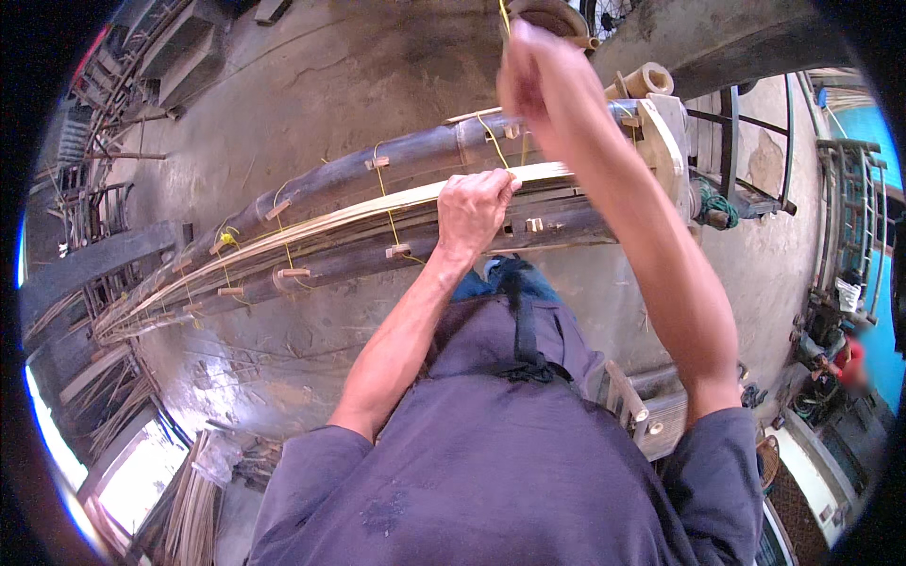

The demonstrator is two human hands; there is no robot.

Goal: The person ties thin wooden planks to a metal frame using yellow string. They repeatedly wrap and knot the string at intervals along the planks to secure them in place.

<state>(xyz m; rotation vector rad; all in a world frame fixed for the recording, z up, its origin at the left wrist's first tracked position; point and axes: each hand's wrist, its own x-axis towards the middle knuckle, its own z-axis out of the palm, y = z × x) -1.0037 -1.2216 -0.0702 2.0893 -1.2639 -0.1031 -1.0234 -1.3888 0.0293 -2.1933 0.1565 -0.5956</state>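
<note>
No packages, labels, signs or screens visible anywhere in view; far edges of the frame are too warped and blurred to make out small items there.

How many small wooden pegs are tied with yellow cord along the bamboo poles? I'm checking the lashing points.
About 8 wooden pegs visible along the bamboo poles, from far left to near the left hand; more may hide behind the arms.

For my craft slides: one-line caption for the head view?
Left hand presses pale split bamboo strips on dark bamboo poles; raised right hand pulls thin yellow cord.
</note>
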